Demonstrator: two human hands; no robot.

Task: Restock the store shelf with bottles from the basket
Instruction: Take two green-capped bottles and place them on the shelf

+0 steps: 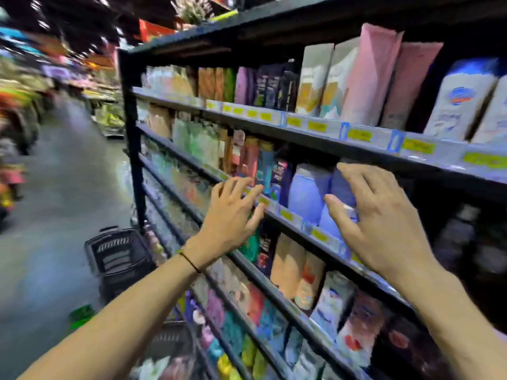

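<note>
At the shelf point(295, 219), left hand point(233, 215) and right hand point(384, 218) hover by blue bottles point(307, 193) — grips released.

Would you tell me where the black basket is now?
The basket sits on the floor, lower left in the head view, beside the shelf, below the left hand.

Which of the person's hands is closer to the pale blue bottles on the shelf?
Right. The right hand is spread directly in front of the pale blue bottles; the left hand hovers to their left, by the shelf edge.
</note>
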